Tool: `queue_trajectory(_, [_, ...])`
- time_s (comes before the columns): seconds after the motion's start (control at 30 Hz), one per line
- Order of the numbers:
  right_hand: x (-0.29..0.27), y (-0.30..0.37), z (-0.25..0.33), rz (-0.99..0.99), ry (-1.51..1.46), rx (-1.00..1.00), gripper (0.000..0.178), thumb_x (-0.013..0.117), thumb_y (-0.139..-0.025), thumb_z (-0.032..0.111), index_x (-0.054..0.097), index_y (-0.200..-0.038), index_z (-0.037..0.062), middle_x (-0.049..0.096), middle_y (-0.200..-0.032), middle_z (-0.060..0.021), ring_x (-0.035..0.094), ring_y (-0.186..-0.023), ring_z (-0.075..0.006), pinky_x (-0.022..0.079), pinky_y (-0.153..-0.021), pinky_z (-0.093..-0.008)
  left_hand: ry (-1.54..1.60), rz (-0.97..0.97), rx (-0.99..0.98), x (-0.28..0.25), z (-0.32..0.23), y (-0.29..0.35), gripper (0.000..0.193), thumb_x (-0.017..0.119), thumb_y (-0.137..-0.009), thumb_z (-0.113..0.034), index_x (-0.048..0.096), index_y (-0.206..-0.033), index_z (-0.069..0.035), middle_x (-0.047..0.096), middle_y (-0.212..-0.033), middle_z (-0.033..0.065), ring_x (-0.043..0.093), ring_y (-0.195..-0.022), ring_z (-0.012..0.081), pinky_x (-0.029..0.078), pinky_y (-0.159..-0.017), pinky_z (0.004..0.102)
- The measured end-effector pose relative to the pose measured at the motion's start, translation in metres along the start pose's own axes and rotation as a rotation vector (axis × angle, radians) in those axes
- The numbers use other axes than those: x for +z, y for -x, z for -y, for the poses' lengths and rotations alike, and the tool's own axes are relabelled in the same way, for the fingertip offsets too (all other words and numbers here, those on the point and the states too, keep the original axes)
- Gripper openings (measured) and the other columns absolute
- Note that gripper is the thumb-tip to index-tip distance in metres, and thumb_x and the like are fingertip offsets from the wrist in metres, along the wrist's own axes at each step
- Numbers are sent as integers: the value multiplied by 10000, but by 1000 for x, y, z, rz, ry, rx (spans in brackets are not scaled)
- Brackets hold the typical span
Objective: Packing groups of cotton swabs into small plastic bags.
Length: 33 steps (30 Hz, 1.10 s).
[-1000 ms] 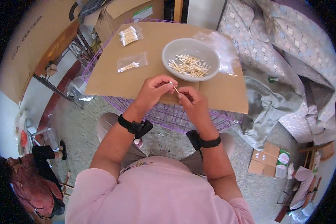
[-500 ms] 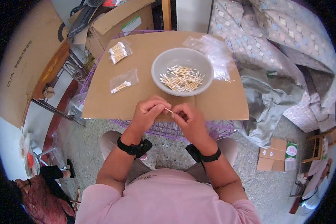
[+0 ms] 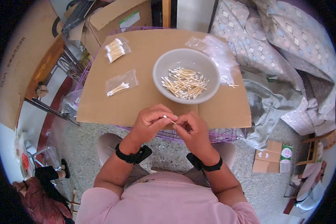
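Note:
A cotton swab (image 3: 170,120) is pinched between my two hands in front of the bowl, its white tip showing at the left thumb. My left hand (image 3: 153,120) closes thumb and fingers near that tip. Farther down the stick, my right hand (image 3: 193,130) grips it with bent fingers that hide its other end. Just beyond is a round grey bowl (image 3: 160,88) with many loose cotton swabs (image 3: 186,83) inside. To the left lies a clear plastic bag (image 3: 124,77) with several swabs (image 3: 117,89) in it. A fuller bag of swabs (image 3: 115,50) rests behind that one.
A cardboard sheet (image 3: 100,108) covers a purple wire frame (image 3: 175,137) as a tabletop. Clear plastic bags (image 3: 216,54) are piled right of the bowl, with stray swabs (image 3: 229,84) beside them. Patterned fabric (image 3: 246,44) hangs at the right. Another person (image 3: 44,198) is at lower left.
My hands have come closer together on the swab, and its white tip now shows by my left thumb. The view has shifted slightly; the bowl and bags stay put on the cardboard.

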State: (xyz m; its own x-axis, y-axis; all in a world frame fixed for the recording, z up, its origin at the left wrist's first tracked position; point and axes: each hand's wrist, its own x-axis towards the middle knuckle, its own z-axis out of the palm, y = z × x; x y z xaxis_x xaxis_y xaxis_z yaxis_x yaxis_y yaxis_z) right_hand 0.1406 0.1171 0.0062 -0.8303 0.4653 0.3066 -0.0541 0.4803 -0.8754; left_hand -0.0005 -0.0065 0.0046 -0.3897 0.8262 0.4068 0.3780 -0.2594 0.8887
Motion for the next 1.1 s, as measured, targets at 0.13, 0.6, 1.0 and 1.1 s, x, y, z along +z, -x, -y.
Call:
queue_trajectory(0.13, [3, 1, -2, 3, 35, -40, 135, 706, -787, 111, 612, -858, 45, 544, -759, -90, 560, -627, -222, 451, -551, -335, -7, 23, 31, -2, 0, 0, 125, 588, -891, -73, 692, -944, -28, 642, -898, 81, 607, -836, 169, 490, -740, 287])
queue_trajectory(0.6, [-64, -34, 64, 107, 308, -331, 125, 657, -810, 69, 631, -931, 53, 622, -856, -108, 609, -772, -269, 496, -653, -357, 377, -178, -101, -5, 16, 5, 241, 405, -1008, -192, 564, -1021, -13, 575, -930, 73, 545, -771, 126, 452, -731, 265])
queue_trajectory(1.0, [-55, -146, 10, 593, 915, -399, 77, 617, -791, 141, 662, -839, 103, 601, -843, -155, 608, -801, -350, 483, -702, -442, 270, -174, -123, 3, 0, 4, 217, 486, -975, -249, 572, -1120, -112, 505, -727, -46, 392, -572, 15, 324, -504, 179])
queue_trajectory(1.1, [-49, -152, 7, 604, 931, -399, 68, 605, -783, 142, 650, -791, 93, 595, -834, -162, 602, -781, -357, 477, -689, -447, 265, -175, -125, 1, -1, 5, 207, 496, -972, -248, 599, -1074, -100, 512, -709, -47, 399, -569, 14, 323, -502, 179])
